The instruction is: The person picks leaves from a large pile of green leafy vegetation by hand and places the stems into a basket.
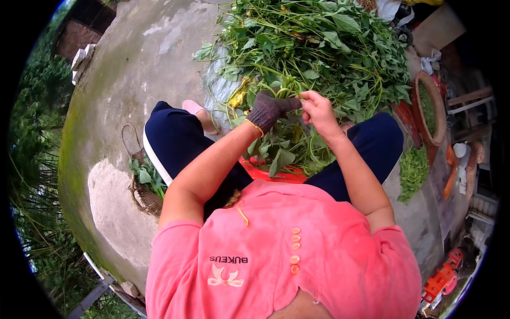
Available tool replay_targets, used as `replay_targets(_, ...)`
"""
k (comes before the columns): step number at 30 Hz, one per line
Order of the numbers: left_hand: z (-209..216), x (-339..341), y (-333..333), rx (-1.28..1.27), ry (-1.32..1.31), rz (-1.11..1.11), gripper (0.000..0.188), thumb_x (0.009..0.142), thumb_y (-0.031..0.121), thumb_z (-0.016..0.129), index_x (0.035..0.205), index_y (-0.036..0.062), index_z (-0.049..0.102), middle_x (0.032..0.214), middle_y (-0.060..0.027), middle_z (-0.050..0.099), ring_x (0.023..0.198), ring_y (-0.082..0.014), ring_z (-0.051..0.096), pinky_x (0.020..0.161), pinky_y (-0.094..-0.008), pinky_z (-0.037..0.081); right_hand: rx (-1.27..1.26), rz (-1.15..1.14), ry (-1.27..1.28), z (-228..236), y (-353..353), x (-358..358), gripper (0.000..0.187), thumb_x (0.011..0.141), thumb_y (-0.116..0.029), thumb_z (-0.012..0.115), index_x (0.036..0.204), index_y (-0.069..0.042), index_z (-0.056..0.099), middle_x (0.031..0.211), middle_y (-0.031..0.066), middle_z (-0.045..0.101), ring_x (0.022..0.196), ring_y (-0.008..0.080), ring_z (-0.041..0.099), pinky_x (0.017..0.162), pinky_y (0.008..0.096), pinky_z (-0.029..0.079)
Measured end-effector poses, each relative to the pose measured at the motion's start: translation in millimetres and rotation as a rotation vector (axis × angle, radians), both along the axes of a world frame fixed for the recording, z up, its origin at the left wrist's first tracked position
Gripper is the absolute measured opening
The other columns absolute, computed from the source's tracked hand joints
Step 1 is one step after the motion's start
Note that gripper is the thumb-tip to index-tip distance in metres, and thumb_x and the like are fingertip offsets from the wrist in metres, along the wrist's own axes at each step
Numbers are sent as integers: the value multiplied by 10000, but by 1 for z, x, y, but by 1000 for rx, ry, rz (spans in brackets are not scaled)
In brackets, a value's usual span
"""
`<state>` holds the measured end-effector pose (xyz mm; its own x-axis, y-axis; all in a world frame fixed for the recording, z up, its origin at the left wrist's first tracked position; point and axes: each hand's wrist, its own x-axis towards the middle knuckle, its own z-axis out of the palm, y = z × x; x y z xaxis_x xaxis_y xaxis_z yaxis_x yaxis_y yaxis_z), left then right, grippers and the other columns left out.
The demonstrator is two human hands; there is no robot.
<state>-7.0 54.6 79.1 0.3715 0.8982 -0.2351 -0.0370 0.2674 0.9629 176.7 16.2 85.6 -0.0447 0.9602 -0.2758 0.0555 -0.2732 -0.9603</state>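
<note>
My left hand (pixel 268 110), in a dark knitted glove, is closed around a bunch of green leafy vines (pixel 286 85) whose stems loop up over the fist. Bare, my right hand (pixel 320 114) meets it at the gloved thumb, with thumb and forefinger pinched together beside the stems. Whatever lies between those fingertips is too small to make out. Leafy vine ends (pixel 284 158) hang below the hands, between my knees, above something red (pixel 276 174). A big heap of cut vines (pixel 324 45) spreads just beyond the hands, with a yellow leaf (pixel 240 94) at its near left.
On the left, a woven basket (pixel 142 194) holding green leaves stands on the concrete ground (pixel 133 69). To the right are a round-rimmed basket (pixel 440 135) of greenery, a smaller leaf pile (pixel 414 173) and a red plastic crate (pixel 442 279).
</note>
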Motion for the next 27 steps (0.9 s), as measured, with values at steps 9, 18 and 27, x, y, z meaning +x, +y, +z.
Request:
replay_targets(9,-76,-34,42,172,692,99,219,862,172,683,1063,182,769,794,-49,729,595,-184,656,509,-325,507,167,108,-425,3,0,-1,203,857,-217,666,874,-15,670,614,101,607,533,172,560,547,329,440)
replay_targets(18,-83,-52,42,654,1040,-100,178,811,268,725,975,300,786,851,-95,734,745,-292,693,670,-379,526,415,63,-1045,-12,0,-7,181,874,-214,624,889,-40,672,723,165,682,660,340,666,625,458,506)
replay_targets(27,31,-108,44,44,254,310,252,799,262,780,995,105,765,903,-71,739,658,-156,650,598,-310,527,-132,-168,-528,-40,19,84,170,920,-190,644,893,-24,666,612,66,600,484,198,562,470,312,441)
